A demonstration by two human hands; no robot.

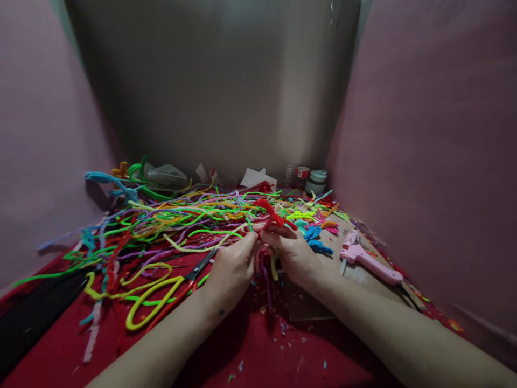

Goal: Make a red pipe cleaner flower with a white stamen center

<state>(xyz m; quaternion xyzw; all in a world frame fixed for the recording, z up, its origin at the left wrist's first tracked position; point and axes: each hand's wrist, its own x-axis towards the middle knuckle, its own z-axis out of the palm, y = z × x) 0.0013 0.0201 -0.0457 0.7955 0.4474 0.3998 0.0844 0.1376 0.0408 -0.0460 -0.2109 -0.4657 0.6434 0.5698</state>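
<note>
My left hand [238,257] and my right hand [288,249] meet at the middle of the view, fingers pinched together. Both are closed on a red pipe cleaner [270,211], whose bent fuzzy end sticks up above the fingertips. The part between my fingers is hidden. Left of my left hand lies a pair of scissors [154,304] with a yellow handle loop and dark blades. Beyond my hands spreads a tangle of coloured pipe cleaners [189,215]. Blue fuzzy pieces [317,241] rest just right of my right hand.
A pink glue gun [374,264] lies on a brown board [343,280] at right, its cord trailing off. A lidded jar [316,183], white paper [258,178] and a clear plastic pack [167,175] stand along the back wall. Small scraps dot the red cloth [258,355]. Pink walls flank both sides.
</note>
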